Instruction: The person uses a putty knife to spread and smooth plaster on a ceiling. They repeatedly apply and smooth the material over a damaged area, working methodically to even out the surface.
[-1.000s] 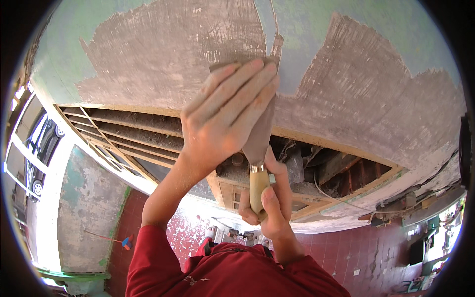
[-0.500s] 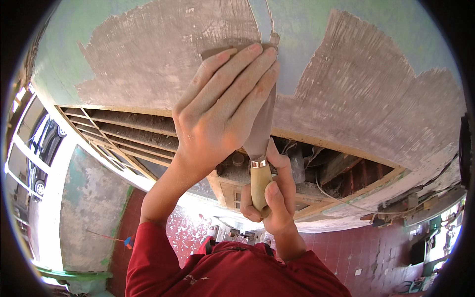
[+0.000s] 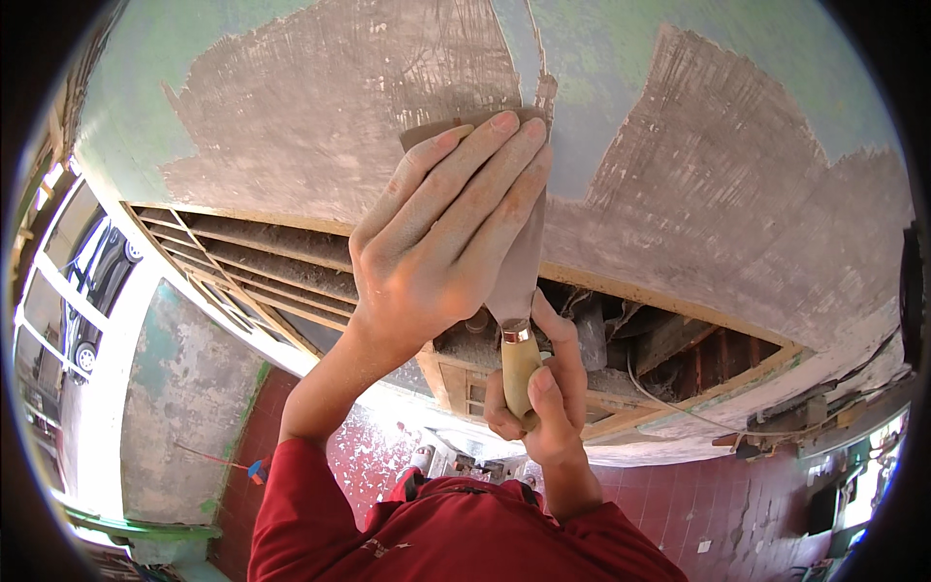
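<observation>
My right hand (image 3: 553, 407) is wrapped round the pale yellowish handle of a wide scraper (image 3: 521, 373), its index finger stretched up beside the metal ferrule. The dusty grey blade (image 3: 516, 276) widens away from me and lies against the wall surface (image 3: 320, 116). Across the blade's wide end lies my left hand (image 3: 427, 242), flat with fingers extended, hiding much of the metal; a blade corner shows left of the fingertips. Just beyond the edge, a narrow strip of pale green-blue paint (image 3: 514, 39) runs between scraped grey-brown patches.
Below the scraped area, wood-framed openings (image 3: 262, 257) show dusty slats and dark cavities. A thin cable (image 3: 669, 398) hangs at the right opening. Red tiled floor (image 3: 669, 495) is strewn with pale flakes near my feet. A car (image 3: 92, 291) stands beyond the window at left.
Both hands and the scraper have slid a short way back toward me along the wall. The view has shifted slightly. My hold on the scraper is the same.
</observation>
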Available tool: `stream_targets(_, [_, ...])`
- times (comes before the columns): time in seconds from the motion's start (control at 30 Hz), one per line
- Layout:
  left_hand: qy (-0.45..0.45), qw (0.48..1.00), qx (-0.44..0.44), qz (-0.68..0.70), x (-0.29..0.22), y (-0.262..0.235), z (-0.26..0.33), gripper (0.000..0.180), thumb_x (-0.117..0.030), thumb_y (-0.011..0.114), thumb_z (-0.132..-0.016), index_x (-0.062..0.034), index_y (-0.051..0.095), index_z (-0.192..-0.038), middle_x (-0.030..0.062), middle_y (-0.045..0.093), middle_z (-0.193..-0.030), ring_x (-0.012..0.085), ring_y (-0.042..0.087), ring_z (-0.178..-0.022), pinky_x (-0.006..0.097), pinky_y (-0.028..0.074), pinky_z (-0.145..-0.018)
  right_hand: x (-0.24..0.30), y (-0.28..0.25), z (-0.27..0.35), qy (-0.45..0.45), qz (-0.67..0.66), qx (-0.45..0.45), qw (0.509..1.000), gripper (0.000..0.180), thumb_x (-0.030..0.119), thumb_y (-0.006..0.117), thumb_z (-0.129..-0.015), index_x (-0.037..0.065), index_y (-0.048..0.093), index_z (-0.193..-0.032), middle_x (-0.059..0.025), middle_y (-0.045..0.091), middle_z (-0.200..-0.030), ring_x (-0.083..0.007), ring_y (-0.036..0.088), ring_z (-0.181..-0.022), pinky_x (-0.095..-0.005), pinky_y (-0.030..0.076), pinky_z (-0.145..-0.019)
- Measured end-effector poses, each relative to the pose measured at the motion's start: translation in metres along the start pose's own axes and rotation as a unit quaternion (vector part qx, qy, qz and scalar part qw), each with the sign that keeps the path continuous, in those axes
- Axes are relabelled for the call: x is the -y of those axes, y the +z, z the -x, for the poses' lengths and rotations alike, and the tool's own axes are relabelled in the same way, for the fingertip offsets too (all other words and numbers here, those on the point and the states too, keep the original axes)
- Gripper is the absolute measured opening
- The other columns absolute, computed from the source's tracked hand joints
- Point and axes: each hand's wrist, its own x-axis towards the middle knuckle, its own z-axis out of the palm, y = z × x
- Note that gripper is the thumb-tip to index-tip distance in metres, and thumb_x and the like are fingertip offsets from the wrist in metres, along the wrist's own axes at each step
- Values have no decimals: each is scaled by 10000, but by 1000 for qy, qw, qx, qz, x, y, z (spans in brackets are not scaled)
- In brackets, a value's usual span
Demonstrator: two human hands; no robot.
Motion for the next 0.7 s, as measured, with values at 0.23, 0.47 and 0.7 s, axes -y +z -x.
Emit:
stream_targets(0.23, [-148, 984, -61, 84, 2, -46, 67, 240, -120, 667, -813, 19, 675, -1008, 140, 717, -973, 263, 641, -1085, 357, 485, -919, -1, 2, 1, -3, 19, -31, 999, 649, 363, 405, -999, -10, 139, -1459, -88, 525, -574, -60, 341, -365, -212, 266, -350])
stream_targets(0.47, [-489, 665, 56, 562, -16, -30, 40, 351, -129, 594, -912, 72, 512, -1189, 129, 673, -878, 147, 626, -885, 276, 490, -768, -8, 14, 3, 18, 62, -65, 996, 682, 348, 392, -991, 31, 64, -1498, -176, 544, -1139, -64, 378, -402, -217, 273, -364])
stream_targets(0.7, [-493, 716, 29, 493, -32, -12, 13, 414, -115, 555, -938, 41, 412, -1294, 106, 603, -1052, 126, 552, -896, 263, 464, -764, -7, 21, -3, 6, 74, -85, 994, 725, 349, 369, -978, 2, 15, -1507, -171, 543, -1205, -49, 386, -406, -207, 277, -360])
